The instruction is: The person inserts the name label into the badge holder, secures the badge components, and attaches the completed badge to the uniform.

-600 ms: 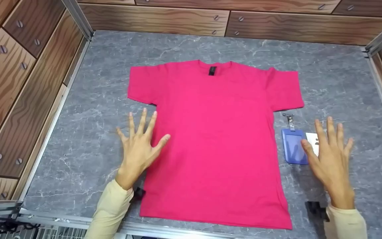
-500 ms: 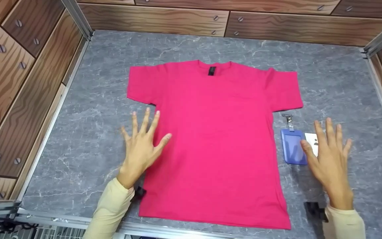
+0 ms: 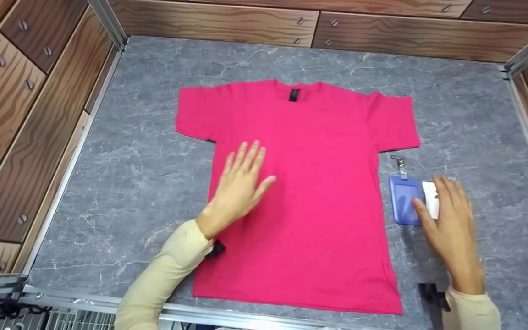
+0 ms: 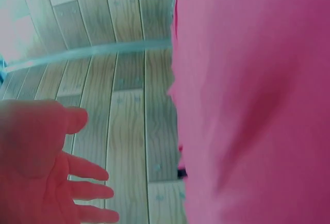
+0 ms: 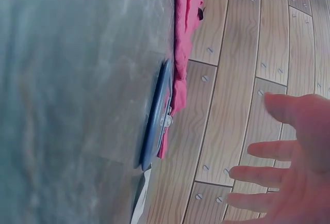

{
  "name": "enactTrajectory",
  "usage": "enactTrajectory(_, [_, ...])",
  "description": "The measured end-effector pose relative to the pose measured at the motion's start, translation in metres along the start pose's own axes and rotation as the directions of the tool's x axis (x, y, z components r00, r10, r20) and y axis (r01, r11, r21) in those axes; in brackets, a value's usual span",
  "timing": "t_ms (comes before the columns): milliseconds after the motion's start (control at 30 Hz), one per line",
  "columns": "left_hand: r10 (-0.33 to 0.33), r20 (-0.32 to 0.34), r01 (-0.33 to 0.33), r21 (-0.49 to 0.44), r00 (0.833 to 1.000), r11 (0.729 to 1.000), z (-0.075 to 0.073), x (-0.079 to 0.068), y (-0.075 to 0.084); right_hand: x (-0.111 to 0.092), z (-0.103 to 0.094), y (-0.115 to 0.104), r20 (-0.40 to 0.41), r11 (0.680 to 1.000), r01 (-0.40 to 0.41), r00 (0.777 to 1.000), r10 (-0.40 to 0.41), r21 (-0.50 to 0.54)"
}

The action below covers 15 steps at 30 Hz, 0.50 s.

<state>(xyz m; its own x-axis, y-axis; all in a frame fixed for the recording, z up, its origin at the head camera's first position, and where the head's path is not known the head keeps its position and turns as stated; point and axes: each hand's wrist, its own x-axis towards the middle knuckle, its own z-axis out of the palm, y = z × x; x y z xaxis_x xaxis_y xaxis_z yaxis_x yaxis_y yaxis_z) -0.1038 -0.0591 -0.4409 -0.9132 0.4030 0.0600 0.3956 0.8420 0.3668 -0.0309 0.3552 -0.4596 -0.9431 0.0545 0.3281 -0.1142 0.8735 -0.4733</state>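
Observation:
A bright pink T-shirt [image 3: 319,197] lies flat on the grey marbled table, collar toward the far side, with a black neck label [image 3: 294,95]. Over its left half hovers my left hand [image 3: 239,185], fingers extended; the left wrist view shows a gap between this hand and the pink cloth [image 4: 258,105]. To the shirt's right lies a blue badge holder [image 3: 405,201] with a metal clip [image 3: 399,165]. Beside it is a white card [image 3: 430,200], partly hidden by my right hand [image 3: 452,229], which is raised above the table with relaxed fingers and holds nothing.
Wood-patterned panels [image 3: 218,20] wall the table at the back and both sides, with metal framing [image 3: 108,23] at the corners. A metal rail [image 3: 227,318] runs along the near edge, and wire racks [image 3: 80,319] show below it at the left.
My left hand has moved right, from the shirt's left edge to over its body. My right hand has drawn slightly down and left, its fingers closer together. Shirt, badge holder and card stay put.

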Motion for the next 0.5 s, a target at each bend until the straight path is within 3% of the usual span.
enactTrajectory(100, [0.054,0.019,-0.054,-0.014,0.998,0.998,0.005,0.012,0.012,-0.004,0.002,0.000,-0.025,1.000,0.007,1.000,-0.007,0.012])
enactTrajectory(233, [0.150,-0.011,-0.150,0.011,0.989,0.989,0.015,0.032,0.034,-0.009,0.003,-0.002,-0.020,0.999,-0.041,0.999,0.041,0.017])
enactTrajectory(333, [0.242,-0.027,-0.241,0.048,0.970,0.969,0.024,0.051,0.057,-0.012,0.005,-0.003,-0.005,0.996,-0.090,0.996,0.090,0.008])
enactTrajectory(500, [0.372,0.018,-0.372,0.112,0.928,0.921,0.043,0.082,0.098,-0.013,0.005,-0.004,0.044,0.986,-0.166,0.985,0.166,-0.008])
